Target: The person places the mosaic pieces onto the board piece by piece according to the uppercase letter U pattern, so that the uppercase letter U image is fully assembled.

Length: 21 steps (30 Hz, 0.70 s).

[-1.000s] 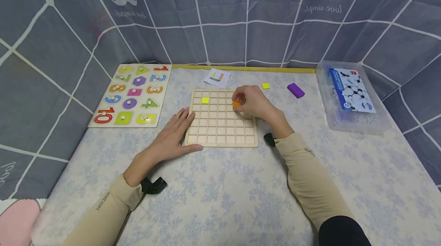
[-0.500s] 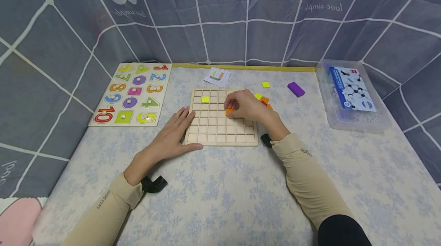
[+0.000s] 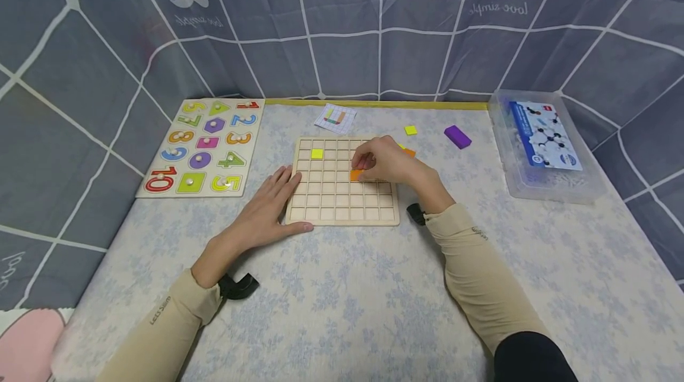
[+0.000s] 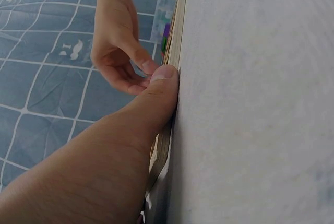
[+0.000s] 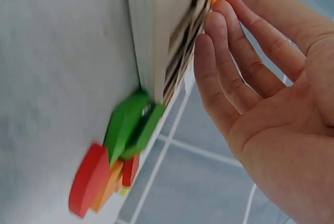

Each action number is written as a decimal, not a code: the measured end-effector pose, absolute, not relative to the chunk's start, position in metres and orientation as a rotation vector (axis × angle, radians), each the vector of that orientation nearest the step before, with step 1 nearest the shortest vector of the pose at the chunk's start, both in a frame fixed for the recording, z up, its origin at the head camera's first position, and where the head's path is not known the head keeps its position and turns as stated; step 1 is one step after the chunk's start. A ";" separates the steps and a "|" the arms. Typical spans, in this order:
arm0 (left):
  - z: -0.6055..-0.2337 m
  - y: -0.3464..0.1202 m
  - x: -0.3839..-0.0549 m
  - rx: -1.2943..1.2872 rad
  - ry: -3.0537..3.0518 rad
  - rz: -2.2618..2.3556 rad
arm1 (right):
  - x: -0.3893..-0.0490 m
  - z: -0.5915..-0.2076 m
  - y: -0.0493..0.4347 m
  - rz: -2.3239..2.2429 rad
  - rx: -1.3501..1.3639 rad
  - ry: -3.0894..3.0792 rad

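Note:
A wooden grid board (image 3: 320, 215) lies on the table in the head view. In its upper left part sits a yellow square tile (image 3: 317, 154). My left hand (image 3: 269, 207) rests along the board's left edge with fingers extended, the thumb at the near corner. Over the right half of the grid, my right hand (image 3: 387, 159) pinches an orange square tile (image 3: 355, 175) between thumb and index finger, low at a cell. Its other fingers are bent, and the hand hides part of the board. Green pieces (image 5: 128, 125) and a red piece (image 5: 90, 179) lie beside the board in the right wrist view.
Behind the board lies a card with a coloured pattern (image 3: 335, 118). A loose yellow tile (image 3: 410, 130) and a purple block (image 3: 458, 136) are at the back right. A number puzzle board (image 3: 200, 147) stands left, a clear plastic box (image 3: 550, 147) right.
My right hand has carried the orange tile left and nearer me across the grid, then lowered it at a cell, where the tile now looks flatter. The left hand has stayed put.

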State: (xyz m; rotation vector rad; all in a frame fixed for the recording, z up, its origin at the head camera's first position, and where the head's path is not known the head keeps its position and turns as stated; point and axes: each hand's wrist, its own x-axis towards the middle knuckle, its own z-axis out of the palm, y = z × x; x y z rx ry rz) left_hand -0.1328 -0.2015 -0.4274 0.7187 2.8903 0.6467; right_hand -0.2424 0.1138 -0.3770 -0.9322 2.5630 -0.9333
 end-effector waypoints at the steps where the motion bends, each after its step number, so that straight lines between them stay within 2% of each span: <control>1: -0.428 -0.202 -0.133 0.723 2.891 0.649 | -0.244 -0.375 0.117 -0.948 -0.908 2.570; 15: -0.428 -0.202 -0.132 0.741 2.891 0.654 | -0.265 -0.370 0.194 -1.009 -0.575 2.710; 21: -0.428 -0.202 -0.132 0.730 2.887 0.649 | -0.270 -0.379 0.209 -0.993 -0.483 2.658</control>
